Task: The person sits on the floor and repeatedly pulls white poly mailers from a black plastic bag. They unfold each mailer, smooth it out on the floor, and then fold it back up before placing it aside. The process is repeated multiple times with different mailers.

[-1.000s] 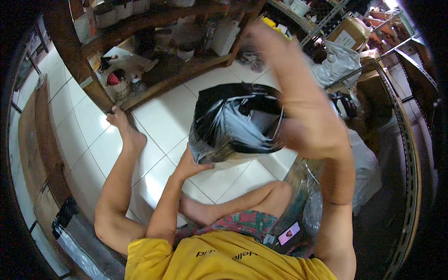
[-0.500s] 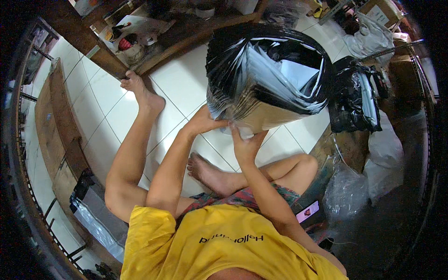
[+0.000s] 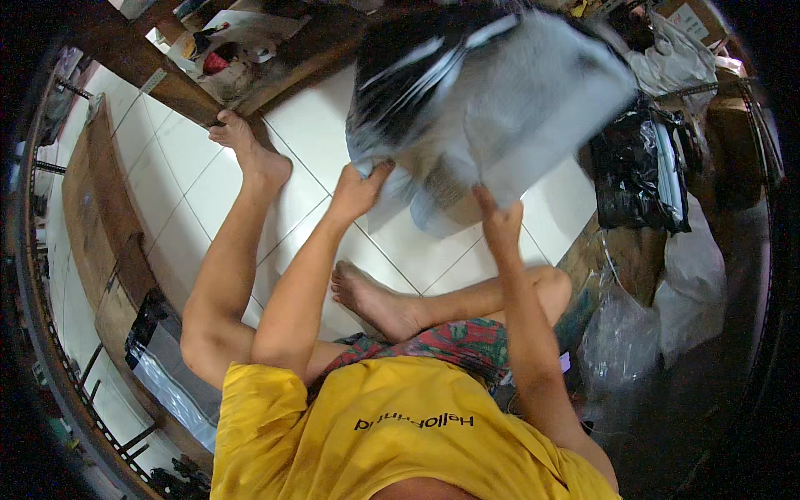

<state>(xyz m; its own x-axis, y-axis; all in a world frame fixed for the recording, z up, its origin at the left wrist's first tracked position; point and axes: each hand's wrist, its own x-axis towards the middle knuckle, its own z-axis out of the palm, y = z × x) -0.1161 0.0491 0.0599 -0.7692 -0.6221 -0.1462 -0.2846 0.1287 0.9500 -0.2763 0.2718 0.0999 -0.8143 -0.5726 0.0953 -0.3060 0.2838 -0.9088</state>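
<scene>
A large parcel in a black and grey plastic bag [image 3: 492,100] is held up over the white tiled floor [image 3: 317,125], blurred by motion. My left hand [image 3: 358,190] grips its lower left edge. My right hand [image 3: 498,218] grips its lower right edge. A brown cardboard corner shows under the plastic between the hands. I sit on the floor with bare legs spread, one foot [image 3: 250,150] against a wooden shelf.
A low wooden shelf [image 3: 275,58] with papers and small items runs along the top. A pile of black wrapped parcels [image 3: 642,175] and clear and white plastic bags [image 3: 692,275] lie at the right. A wooden board [image 3: 92,217] and a wrapped package [image 3: 158,350] lie at the left.
My right arm has come down from high above onto the parcel. Both hands now hold its lower edge, and the parcel has been turned and lifted, showing more grey side.
</scene>
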